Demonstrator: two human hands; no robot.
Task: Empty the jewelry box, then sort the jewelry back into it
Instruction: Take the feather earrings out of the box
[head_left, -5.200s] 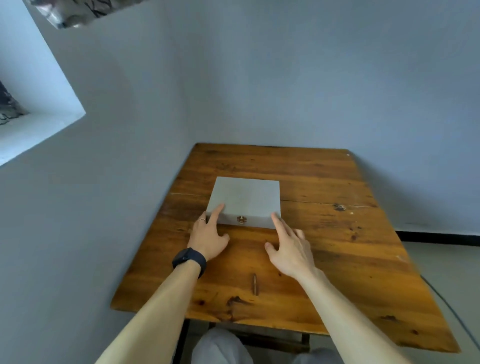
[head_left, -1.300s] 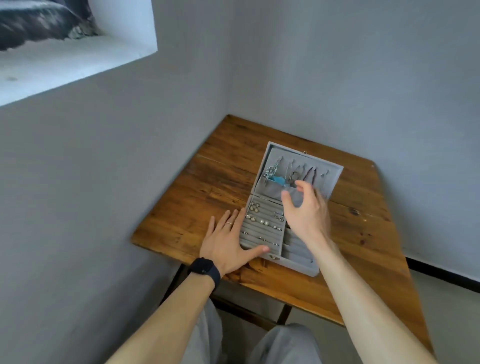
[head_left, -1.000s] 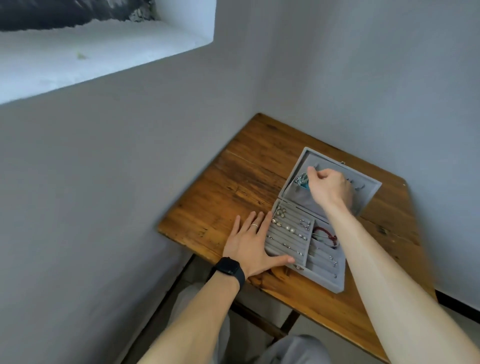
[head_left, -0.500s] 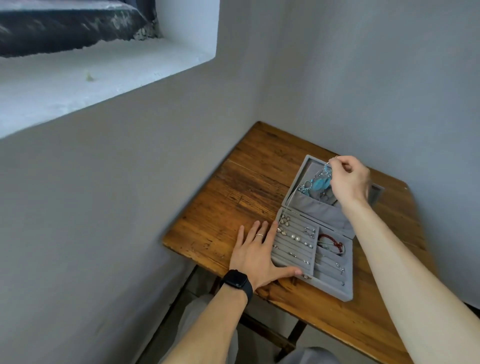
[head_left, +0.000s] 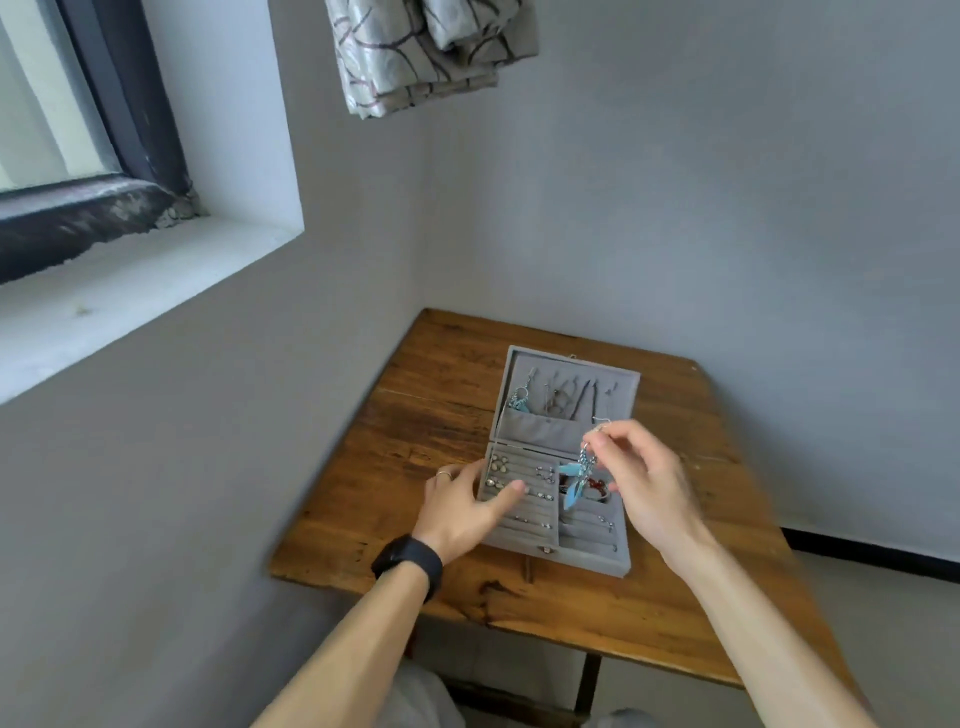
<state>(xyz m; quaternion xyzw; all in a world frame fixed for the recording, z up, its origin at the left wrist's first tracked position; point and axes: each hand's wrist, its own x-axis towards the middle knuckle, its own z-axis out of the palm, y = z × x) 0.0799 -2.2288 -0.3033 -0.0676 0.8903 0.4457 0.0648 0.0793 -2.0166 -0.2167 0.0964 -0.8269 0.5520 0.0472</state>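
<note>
From the head view we see the grey jewelry box (head_left: 587, 560) open near the wooden table's (head_left: 675, 597) left edge, with rings in its slots. The right hand (head_left: 644, 483) pinches a blue earring (head_left: 575, 480) above it. The left hand (head_left: 462, 501) rests loosely spread on its left side. Grey walls (head_left: 727, 208) meet behind the table.

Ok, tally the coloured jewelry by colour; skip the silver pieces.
Blue: 2 (a feather earring pinched in the right hand, its twin hanging in the lid)
Red: 1 (a bracelet lying in the tray)
Total: 3
</note>
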